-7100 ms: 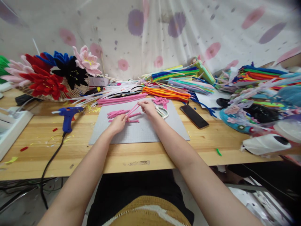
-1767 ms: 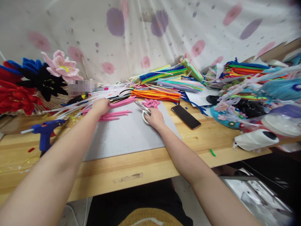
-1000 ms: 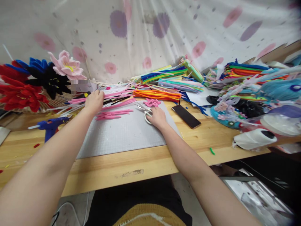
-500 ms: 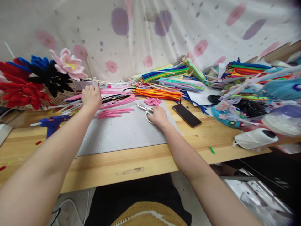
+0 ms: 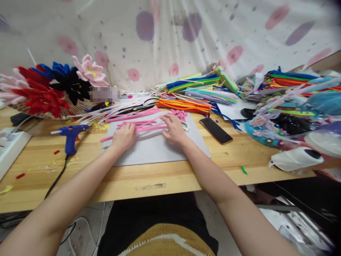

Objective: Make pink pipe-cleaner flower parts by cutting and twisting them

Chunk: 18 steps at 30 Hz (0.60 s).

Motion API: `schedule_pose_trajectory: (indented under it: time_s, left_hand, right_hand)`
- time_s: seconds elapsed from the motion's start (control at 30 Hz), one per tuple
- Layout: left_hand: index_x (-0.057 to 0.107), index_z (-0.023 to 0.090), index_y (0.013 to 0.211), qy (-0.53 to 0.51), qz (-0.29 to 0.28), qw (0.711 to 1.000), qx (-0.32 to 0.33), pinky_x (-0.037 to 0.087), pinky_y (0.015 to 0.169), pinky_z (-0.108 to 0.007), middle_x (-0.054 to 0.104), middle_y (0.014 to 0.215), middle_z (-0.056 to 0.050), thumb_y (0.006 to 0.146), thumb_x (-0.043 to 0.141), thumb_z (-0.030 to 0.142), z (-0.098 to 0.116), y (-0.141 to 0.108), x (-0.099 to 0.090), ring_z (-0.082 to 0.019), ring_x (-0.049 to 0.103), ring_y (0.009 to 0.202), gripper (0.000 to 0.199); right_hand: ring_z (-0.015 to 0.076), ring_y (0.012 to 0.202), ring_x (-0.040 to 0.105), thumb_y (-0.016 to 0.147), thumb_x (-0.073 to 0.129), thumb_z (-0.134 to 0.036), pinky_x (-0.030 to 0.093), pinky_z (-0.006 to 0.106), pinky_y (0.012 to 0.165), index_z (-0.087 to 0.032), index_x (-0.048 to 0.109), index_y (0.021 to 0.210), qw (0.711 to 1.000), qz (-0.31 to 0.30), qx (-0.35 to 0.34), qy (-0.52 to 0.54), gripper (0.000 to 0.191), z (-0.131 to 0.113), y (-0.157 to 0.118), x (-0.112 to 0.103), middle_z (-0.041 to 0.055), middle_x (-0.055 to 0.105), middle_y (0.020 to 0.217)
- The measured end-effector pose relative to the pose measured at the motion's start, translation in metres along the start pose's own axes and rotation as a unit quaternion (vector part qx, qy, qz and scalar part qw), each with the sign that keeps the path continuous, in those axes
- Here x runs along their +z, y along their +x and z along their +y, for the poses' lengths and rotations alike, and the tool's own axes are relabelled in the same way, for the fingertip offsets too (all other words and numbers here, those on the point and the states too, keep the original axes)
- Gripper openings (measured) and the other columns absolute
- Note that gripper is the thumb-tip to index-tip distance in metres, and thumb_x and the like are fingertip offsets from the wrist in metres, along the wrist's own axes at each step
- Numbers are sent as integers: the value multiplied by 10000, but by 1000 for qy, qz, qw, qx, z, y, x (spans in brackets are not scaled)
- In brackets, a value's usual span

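Observation:
My left hand (image 5: 124, 137) is closed around long pink pipe cleaners (image 5: 147, 128) that stretch across the grey cutting mat (image 5: 149, 153). Their other ends poke out to the left of that hand. At the right ends of the strands, my right hand (image 5: 174, 131) has its thumb and fingers apart. White-handled scissors (image 5: 185, 126) show only part of a handle beside that hand; the rest is hidden. Shorter pink pieces (image 5: 144, 123) lie just behind the strands. A bent pink pipe-cleaner shape (image 5: 180, 114) rests at the mat's back edge.
A blue glue gun (image 5: 70, 137) stands on the left, its cord running forward. Fuzzy flowers (image 5: 44, 99) fill the back left. Bundled pipe cleaners (image 5: 183, 105) line the back. A phone (image 5: 216, 130) lies right of the mat, with a white roll (image 5: 295, 158) farther right.
My left hand has come from the pile at the back down to the mat, bringing pink pipe cleaners. My right hand has released the scissors and spread its fingers near the strands.

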State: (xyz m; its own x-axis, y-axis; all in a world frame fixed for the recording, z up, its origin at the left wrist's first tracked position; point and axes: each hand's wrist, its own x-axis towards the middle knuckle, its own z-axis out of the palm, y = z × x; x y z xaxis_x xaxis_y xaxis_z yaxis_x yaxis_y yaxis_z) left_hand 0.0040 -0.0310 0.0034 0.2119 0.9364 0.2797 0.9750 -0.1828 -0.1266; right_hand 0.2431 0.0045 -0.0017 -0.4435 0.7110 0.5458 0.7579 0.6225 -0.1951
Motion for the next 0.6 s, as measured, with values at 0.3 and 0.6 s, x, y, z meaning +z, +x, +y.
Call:
schedule_pose_trajectory:
  time_s: [0.3,0.6]
  left_hand:
    - [526,153,1179,-40,59,993,92,403,870,-394,539,1148,-170,861,423,341,-15,-5,14,-290,488,1080,384]
    - [622,206,857,-169,96,981,21,426,732,-331,656,886,-100,883,382,386,-40,-5,-1,-238,595,869,301]
  right_hand:
    - [214,874,490,892,417,-239,351,341,794,-144,683,851,989,-129,-52,-56,286,-9,6,28,107,647,852]
    - [212,877,453,878,464,-357,323,347,775,-167,711,815,998,-14,38,-43,318,2,24,3,110,572,881]
